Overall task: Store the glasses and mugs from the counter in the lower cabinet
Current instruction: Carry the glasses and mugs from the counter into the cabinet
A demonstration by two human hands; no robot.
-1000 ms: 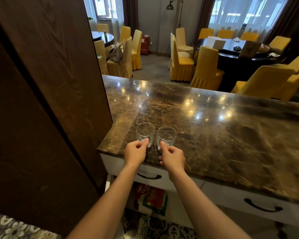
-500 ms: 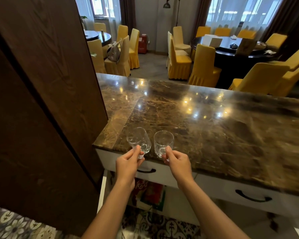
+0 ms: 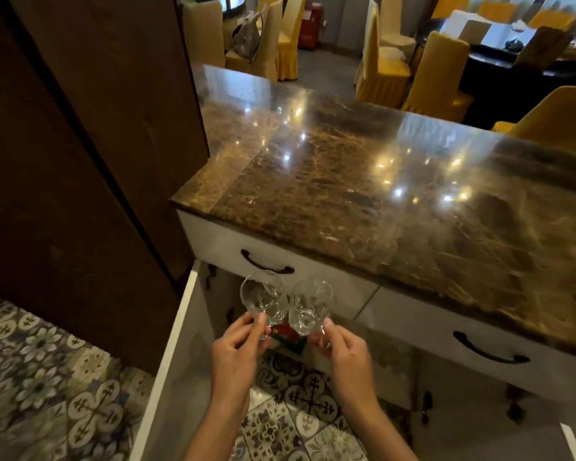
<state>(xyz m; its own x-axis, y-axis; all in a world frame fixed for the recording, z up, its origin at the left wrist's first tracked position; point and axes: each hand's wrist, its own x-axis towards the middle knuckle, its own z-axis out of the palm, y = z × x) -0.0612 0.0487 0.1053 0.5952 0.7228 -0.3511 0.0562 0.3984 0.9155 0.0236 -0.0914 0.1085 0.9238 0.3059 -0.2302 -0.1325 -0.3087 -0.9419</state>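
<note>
Gripping glass mugs, both hands, unlabelled.

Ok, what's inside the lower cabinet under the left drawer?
The lower cabinet stands open. Inside, only a red and green package shows, mostly covered by the two glass mugs and the hands' fingers. The rest is hidden.

No legible text, label, brand or number anywhere. Red-and-green printed packet behind the two clear glasses carries markings, but too blurred and hidden to read.
</note>
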